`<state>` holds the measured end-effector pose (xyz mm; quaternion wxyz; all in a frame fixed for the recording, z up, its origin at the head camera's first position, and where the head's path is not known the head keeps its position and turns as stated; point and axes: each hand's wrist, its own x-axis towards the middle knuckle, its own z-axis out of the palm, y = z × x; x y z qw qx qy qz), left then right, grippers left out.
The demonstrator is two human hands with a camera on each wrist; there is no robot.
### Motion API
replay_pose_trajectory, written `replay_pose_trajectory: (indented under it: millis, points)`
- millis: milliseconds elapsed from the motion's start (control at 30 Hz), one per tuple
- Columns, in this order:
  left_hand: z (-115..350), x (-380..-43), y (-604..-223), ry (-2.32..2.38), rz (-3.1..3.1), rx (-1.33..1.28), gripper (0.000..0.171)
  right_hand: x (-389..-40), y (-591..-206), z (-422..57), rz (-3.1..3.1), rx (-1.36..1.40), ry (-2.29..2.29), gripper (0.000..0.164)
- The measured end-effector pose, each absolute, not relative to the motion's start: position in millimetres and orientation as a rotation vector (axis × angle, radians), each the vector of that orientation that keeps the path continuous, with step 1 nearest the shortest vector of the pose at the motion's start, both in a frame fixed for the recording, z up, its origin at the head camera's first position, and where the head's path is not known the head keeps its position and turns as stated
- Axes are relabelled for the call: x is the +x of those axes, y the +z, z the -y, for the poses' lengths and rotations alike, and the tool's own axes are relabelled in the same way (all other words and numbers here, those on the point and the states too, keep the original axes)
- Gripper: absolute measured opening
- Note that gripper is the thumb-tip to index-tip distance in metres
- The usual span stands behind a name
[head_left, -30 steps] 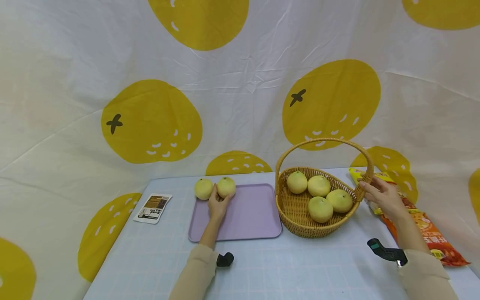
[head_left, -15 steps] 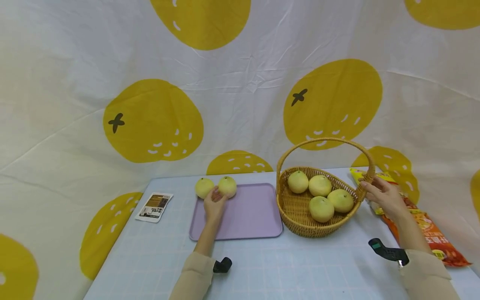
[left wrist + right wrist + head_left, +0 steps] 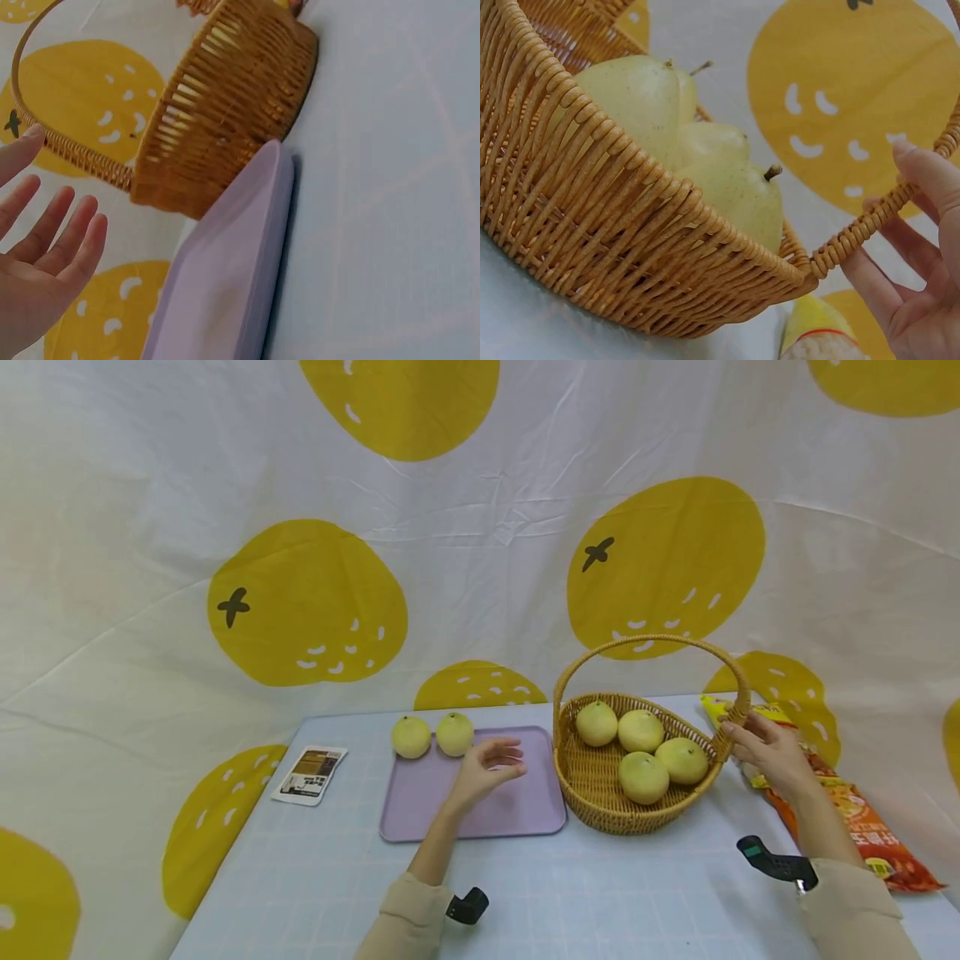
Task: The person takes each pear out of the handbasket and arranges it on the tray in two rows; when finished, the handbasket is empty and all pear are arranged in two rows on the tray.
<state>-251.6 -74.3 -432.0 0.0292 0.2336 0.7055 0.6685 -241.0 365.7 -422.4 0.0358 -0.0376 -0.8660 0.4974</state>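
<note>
Two round pale-yellow pears sit at the back left of a lilac tray (image 3: pixel 420 814): the left pear (image 3: pixel 411 737) and the right pear (image 3: pixel 455 735). My left hand (image 3: pixel 483 772) hovers over the tray's middle, fingers spread and nothing in them, as the left wrist view also shows. To the right stands a wicker basket (image 3: pixel 600 817) with several pears (image 3: pixel 735 199) inside, their stems visible in the right wrist view. At the right base of the basket's tall handle (image 3: pixel 870 225), my right hand (image 3: pixel 776 760) holds on, thumb and fingers around it.
Orange and yellow snack bags (image 3: pixel 862 827) lie behind and beside the right forearm. A small printed packet (image 3: pixel 310 775) lies left of the tray. The basket touches or nearly meets the tray's right edge. A fruit-patterned cloth (image 3: pixel 480 568) hangs behind the table.
My left hand has let go of the right pear on the tray and moved right and toward me. The right hand stays on the basket handle.
</note>
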Motion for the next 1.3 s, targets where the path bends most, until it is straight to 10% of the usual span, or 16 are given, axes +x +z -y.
replay_pose_trajectory:
  millis: [1300]
  points:
    - [-83.3, -282.9, -450.5, 1.370, -2.391, 0.863, 0.062, -242.4, -425.0, -366.6, 2.614, -0.118, 1.589, 0.075]
